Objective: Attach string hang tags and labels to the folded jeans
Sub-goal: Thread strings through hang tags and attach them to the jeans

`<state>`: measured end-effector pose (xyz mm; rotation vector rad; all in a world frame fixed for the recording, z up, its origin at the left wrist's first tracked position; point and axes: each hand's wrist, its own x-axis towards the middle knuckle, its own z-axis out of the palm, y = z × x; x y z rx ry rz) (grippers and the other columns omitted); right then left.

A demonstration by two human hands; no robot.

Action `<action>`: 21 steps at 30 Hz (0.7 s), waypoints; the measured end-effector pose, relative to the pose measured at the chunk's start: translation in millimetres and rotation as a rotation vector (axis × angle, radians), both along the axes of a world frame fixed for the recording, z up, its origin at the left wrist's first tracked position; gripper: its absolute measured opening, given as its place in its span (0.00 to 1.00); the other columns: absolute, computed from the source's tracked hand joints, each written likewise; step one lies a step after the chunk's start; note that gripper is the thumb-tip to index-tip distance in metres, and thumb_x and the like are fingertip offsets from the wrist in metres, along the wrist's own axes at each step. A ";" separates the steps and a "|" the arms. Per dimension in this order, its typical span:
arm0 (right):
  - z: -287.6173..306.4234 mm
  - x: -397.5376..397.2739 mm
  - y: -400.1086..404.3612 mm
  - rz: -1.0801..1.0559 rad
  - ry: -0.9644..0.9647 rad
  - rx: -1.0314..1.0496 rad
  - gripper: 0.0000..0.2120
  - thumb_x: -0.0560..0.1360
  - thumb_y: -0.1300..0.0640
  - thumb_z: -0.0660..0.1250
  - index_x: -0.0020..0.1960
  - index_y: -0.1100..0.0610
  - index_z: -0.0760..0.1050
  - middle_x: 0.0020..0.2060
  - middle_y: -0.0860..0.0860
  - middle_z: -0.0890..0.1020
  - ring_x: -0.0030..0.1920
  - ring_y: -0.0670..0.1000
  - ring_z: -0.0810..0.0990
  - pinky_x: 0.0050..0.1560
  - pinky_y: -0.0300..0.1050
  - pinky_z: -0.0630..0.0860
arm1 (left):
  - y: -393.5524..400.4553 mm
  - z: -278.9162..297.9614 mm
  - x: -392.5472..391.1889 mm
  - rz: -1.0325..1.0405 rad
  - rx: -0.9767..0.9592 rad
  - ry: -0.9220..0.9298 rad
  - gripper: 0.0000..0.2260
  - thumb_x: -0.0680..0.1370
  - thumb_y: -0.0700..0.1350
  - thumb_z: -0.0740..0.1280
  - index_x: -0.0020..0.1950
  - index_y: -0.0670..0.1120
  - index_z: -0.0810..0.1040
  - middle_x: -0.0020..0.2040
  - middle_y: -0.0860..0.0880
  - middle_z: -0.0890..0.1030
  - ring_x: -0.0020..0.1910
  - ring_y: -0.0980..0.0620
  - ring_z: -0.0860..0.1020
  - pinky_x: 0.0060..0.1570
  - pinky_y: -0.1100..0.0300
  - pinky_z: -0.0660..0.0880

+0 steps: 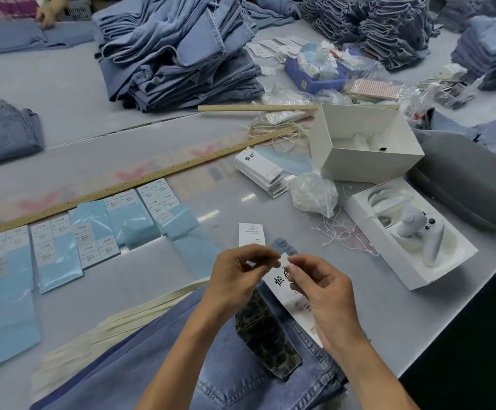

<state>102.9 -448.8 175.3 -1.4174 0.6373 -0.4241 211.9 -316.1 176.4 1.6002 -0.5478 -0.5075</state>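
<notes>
Folded blue jeans [164,347] lie at the near table edge, with a dark patterned waist patch [266,335] facing up. A white hang tag [282,284] with black brush lettering rests on the waistband, and a smaller white label [251,233] sticks out behind it by a belt loop [285,245]. My left hand [234,279] and my right hand [320,294] meet above the tag's top end, both pinching at it with fingertips. Any string between the fingers is too thin to make out.
Blue sticker sheets with size labels [93,232] lie left beside a wooden ruler [140,180]. A stack of hang tags [260,170], a bag of strings [314,192], loose strings [341,232], white boxes [365,143] and a game controller [421,232] sit right. Piled jeans [178,51] fill the back.
</notes>
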 end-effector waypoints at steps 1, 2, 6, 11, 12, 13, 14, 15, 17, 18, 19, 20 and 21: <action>1.5 -0.1 0.4 -0.001 -0.012 0.019 0.09 0.75 0.63 0.73 0.50 0.50 0.86 0.44 0.55 0.87 0.44 0.51 0.85 0.45 0.39 0.80 | -0.3 -1.1 -0.6 -0.019 0.016 -0.027 0.14 0.77 0.28 0.69 0.51 0.46 0.86 0.43 0.53 0.87 0.47 0.56 0.85 0.43 0.61 0.80; 2.8 -0.1 0.6 -0.001 -0.018 0.030 0.09 0.75 0.63 0.73 0.50 0.51 0.86 0.44 0.55 0.87 0.43 0.51 0.85 0.46 0.39 0.80 | -0.7 -2.6 -1.1 -0.032 0.034 -0.065 0.17 0.76 0.27 0.68 0.51 0.48 0.85 0.43 0.54 0.86 0.46 0.57 0.84 0.44 0.62 0.80; 5.4 -0.5 2.5 0.011 -0.016 0.027 0.10 0.75 0.64 0.73 0.50 0.50 0.86 0.44 0.55 0.87 0.44 0.51 0.85 0.46 0.39 0.80 | -3.9 -7.9 -3.2 -0.049 0.091 -0.179 0.19 0.79 0.32 0.68 0.51 0.60 0.74 0.43 0.56 0.83 0.44 0.52 0.82 0.46 0.53 0.79; 5.9 -0.1 6.0 0.010 -0.013 0.047 0.09 0.76 0.62 0.72 0.50 0.50 0.86 0.45 0.55 0.87 0.44 0.51 0.85 0.45 0.38 0.80 | -4.8 -10.5 -5.5 -0.069 0.076 -0.244 0.16 0.80 0.39 0.69 0.53 0.60 0.69 0.43 0.55 0.82 0.43 0.50 0.81 0.43 0.59 0.76; 5.9 -0.3 6.2 0.020 -0.009 0.048 0.09 0.76 0.62 0.72 0.50 0.50 0.86 0.45 0.55 0.87 0.44 0.51 0.85 0.45 0.39 0.80 | -4.7 -10.8 -5.7 -0.072 0.076 -0.251 0.16 0.80 0.40 0.69 0.53 0.60 0.69 0.43 0.55 0.83 0.43 0.50 0.81 0.43 0.59 0.76; 5.9 -0.5 6.6 0.026 -0.004 0.041 0.08 0.76 0.61 0.72 0.50 0.49 0.85 0.45 0.54 0.87 0.44 0.51 0.85 0.45 0.39 0.80 | -4.3 -11.1 -6.0 -0.072 0.077 -0.255 0.15 0.80 0.40 0.69 0.54 0.60 0.68 0.43 0.55 0.83 0.42 0.51 0.81 0.42 0.59 0.76; 5.8 -0.7 6.8 0.030 0.001 0.026 0.08 0.76 0.61 0.72 0.50 0.49 0.85 0.45 0.54 0.87 0.44 0.51 0.85 0.45 0.39 0.80 | -4.0 -10.8 -6.4 -0.067 0.075 -0.262 0.16 0.80 0.41 0.69 0.54 0.60 0.68 0.43 0.56 0.83 0.42 0.52 0.80 0.42 0.59 0.76; 5.6 -1.0 6.9 0.033 0.003 0.004 0.09 0.76 0.62 0.72 0.50 0.49 0.85 0.44 0.54 0.87 0.44 0.51 0.85 0.45 0.40 0.81 | -3.5 -10.4 -6.8 -0.058 0.071 -0.274 0.16 0.80 0.40 0.69 0.54 0.60 0.68 0.43 0.55 0.83 0.40 0.52 0.79 0.41 0.59 0.76; 5.0 -1.3 7.4 0.040 0.009 -0.032 0.09 0.76 0.63 0.72 0.50 0.49 0.85 0.44 0.53 0.87 0.43 0.51 0.85 0.45 0.40 0.81 | -2.7 -9.9 -7.1 -0.040 0.064 -0.294 0.16 0.80 0.40 0.69 0.54 0.60 0.67 0.42 0.55 0.83 0.39 0.51 0.78 0.41 0.58 0.76; 4.8 -1.1 7.8 0.042 0.011 -0.040 0.09 0.76 0.63 0.72 0.49 0.49 0.85 0.44 0.53 0.87 0.44 0.51 0.85 0.45 0.40 0.81 | -2.3 -9.8 -6.9 -0.039 0.066 -0.300 0.16 0.80 0.40 0.70 0.54 0.60 0.67 0.42 0.55 0.83 0.39 0.51 0.78 0.41 0.57 0.76; 4.5 -1.2 8.1 0.041 0.014 -0.046 0.10 0.76 0.63 0.73 0.49 0.48 0.85 0.43 0.53 0.87 0.44 0.51 0.85 0.45 0.40 0.81 | -1.9 -10.1 -6.6 -0.047 0.074 -0.307 0.16 0.80 0.41 0.70 0.54 0.60 0.67 0.42 0.55 0.83 0.39 0.51 0.79 0.41 0.56 0.76; 3.8 -1.1 8.0 0.038 0.019 -0.061 0.10 0.76 0.63 0.73 0.49 0.48 0.85 0.43 0.53 0.87 0.44 0.51 0.85 0.45 0.40 0.81 | -1.9 -10.9 -6.6 -0.060 0.087 -0.317 0.16 0.80 0.42 0.70 0.54 0.60 0.66 0.43 0.56 0.83 0.39 0.51 0.78 0.41 0.56 0.76; 3.1 -1.2 7.8 0.039 0.026 -0.088 0.10 0.76 0.63 0.73 0.49 0.48 0.85 0.43 0.52 0.87 0.44 0.51 0.85 0.45 0.40 0.81 | -2.0 -11.9 -7.0 -0.073 0.104 -0.332 0.15 0.80 0.42 0.69 0.54 0.59 0.66 0.43 0.56 0.83 0.39 0.51 0.78 0.40 0.55 0.77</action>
